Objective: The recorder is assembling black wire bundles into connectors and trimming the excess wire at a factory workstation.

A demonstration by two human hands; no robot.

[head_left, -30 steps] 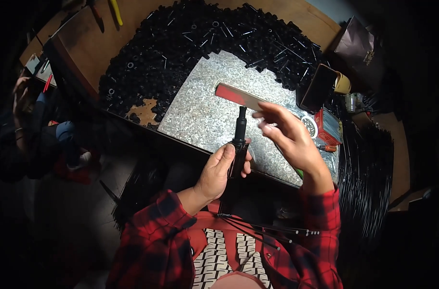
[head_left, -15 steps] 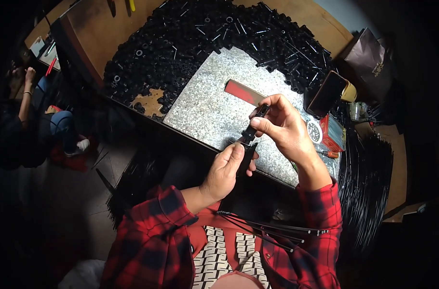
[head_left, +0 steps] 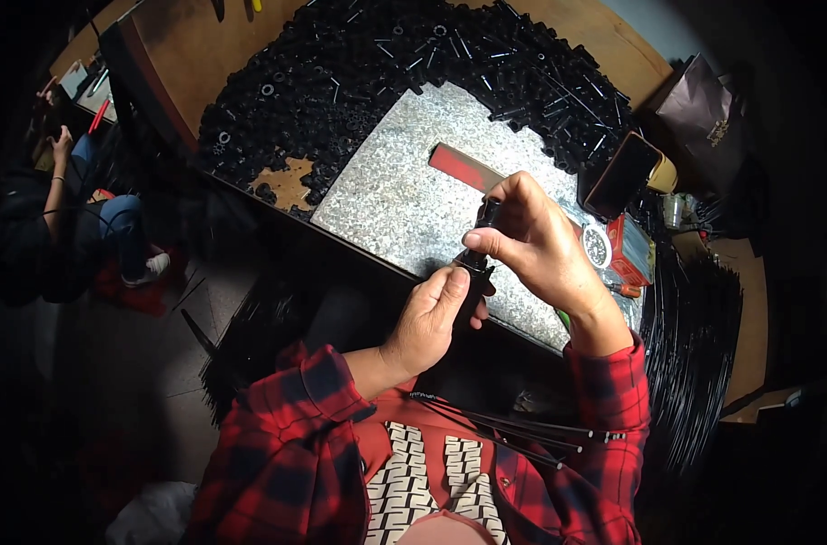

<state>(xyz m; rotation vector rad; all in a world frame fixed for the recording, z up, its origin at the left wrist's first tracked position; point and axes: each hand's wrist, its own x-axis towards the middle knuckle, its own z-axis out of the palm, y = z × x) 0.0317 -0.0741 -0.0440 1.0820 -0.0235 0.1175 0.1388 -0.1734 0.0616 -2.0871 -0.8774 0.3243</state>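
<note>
My left hand (head_left: 429, 320) is closed around the lower end of a black tubular part (head_left: 474, 263), just over the front edge of the work board. At its upper end, my right hand (head_left: 536, 241) pinches the black piece between thumb and fingers. The two hands are close together, the right one higher and farther out. Fingers and shadow hide much of the part, so how its pieces join cannot be made out. Several thin black rods (head_left: 504, 422) with pale tips lie across my lap, below the hands.
A speckled board (head_left: 386, 182) carries a red-and-brown flat bar (head_left: 463, 165). Behind it spreads a heap of small black parts (head_left: 341, 82). To the right are a phone (head_left: 620, 177), a red box (head_left: 629, 250) and black rods (head_left: 690, 354). Another person's hand (head_left: 62, 143) shows at left.
My right hand has come slightly left and closer to the left hand. The black part now stands more upright, and the thin bright strand beside it no longer shows.
</note>
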